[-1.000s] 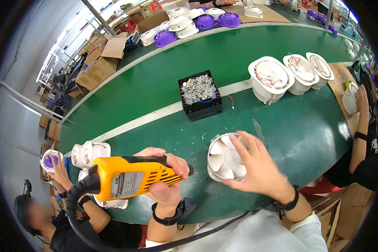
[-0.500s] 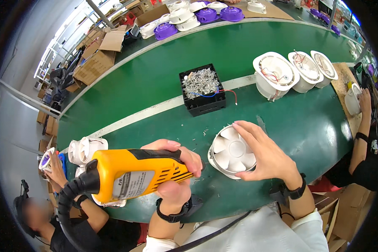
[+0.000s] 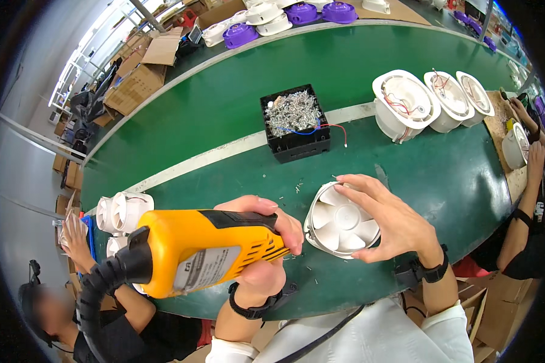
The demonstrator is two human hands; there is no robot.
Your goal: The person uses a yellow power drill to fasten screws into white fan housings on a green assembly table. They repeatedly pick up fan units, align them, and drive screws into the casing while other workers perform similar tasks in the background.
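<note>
My left hand point(image 3: 266, 227) is wrapped round a yellow and black corded power screwdriver point(image 3: 194, 251). Its thick black cable end points back toward me, and its nose, hidden by my fingers, points at a round white fan housing point(image 3: 310, 233). Inside the housing sits a white fan wheel point(image 3: 347, 218) with several blades. My right hand point(image 3: 399, 221) grips the housing's right side, thumb at the near rim and fingers at the far rim. The housing rests on the green table, and the tool's tip cannot be made out.
Beyond the fan stands a black bin point(image 3: 297, 145) heaped with screws, a red and blue wire across it. Loose screws point(image 3: 298, 187) lie nearby. White housings with wires point(image 3: 406, 100) stand far right; more housings point(image 3: 130, 212) stand left. Co-workers sit on both sides.
The screwdriver in my left hand has moved slightly right, toward the fan. The fan wheel's blades sit at a different angle. My right hand keeps its hold; the view has shifted a little.
</note>
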